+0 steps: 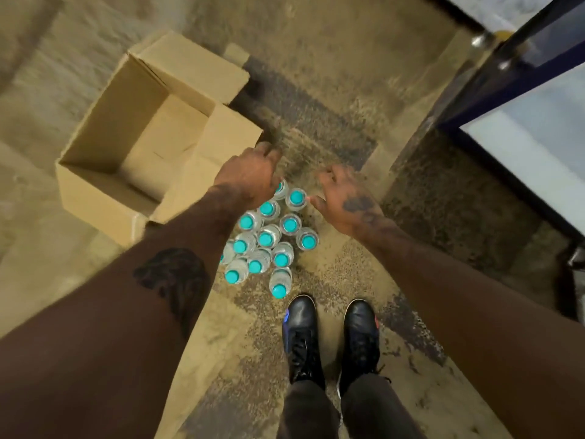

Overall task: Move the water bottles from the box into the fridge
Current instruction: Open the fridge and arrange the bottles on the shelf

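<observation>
Head view: left hand (pixel 250 175) partly hides water bottles (pixel 269 239); fridge (pixel 493 90) cut off.

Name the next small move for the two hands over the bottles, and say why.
Probably lower both hands and grip one bottle each at the far end of the cluster. The left hand and right hand hang open above the teal-capped bottles standing on the floor, holding nothing. The box looks empty, and the fridge door stands open to the right.
</observation>
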`<state>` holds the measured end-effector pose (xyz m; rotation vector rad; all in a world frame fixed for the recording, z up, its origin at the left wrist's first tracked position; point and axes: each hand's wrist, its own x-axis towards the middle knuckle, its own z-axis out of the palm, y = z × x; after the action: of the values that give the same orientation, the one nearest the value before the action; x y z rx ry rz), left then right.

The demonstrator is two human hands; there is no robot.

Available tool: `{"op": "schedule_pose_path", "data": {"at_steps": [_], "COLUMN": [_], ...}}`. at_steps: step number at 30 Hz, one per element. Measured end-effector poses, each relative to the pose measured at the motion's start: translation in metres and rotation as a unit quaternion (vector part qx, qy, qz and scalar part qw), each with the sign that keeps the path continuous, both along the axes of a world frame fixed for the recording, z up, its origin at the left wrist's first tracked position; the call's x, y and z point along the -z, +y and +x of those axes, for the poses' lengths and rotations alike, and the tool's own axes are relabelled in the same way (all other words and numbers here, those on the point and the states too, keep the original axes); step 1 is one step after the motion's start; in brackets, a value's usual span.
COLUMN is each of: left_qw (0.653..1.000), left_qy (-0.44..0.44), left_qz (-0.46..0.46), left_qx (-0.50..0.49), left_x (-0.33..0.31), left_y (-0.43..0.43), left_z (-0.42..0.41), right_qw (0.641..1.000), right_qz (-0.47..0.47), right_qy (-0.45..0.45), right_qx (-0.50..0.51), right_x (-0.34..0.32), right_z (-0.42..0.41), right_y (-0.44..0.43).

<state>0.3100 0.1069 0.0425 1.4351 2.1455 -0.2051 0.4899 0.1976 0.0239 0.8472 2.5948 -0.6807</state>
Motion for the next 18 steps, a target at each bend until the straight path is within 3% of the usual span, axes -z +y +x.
{"op": "schedule_pose_path", "data": {"at_steps": [9,13,16,18], "left_qw": [0.998,0.998,0.999,0.999], "left_qy": [-0.026,-0.012,0.012,0.026], "left_qz": [-0.052,-0.054,-0.046,-0.045], "left_qx": [0.003,-0.003,0.01,0.018], "left_x": [0.069,0.078,0.082,0.081], "left_y": [-0.001,0.007,0.012,0.017], "left_z": [0.002,0.004,0.007,0.007], "right_qw": [0.989,0.992,0.994,0.996], "right_qz": [-0.017,-0.028,-0.099,-0.084], "right_qy": [-0.06,-0.073,-0.025,0.011], "right_qx": [-0.132,-0.096,-0.042,-0.023], "right_x": [0.061,0.067,0.064,0.063], "right_z": [-0.032,-0.039,-0.035,-0.027], "right_y": [-0.025,-0.022,-0.014,-0.006]}}
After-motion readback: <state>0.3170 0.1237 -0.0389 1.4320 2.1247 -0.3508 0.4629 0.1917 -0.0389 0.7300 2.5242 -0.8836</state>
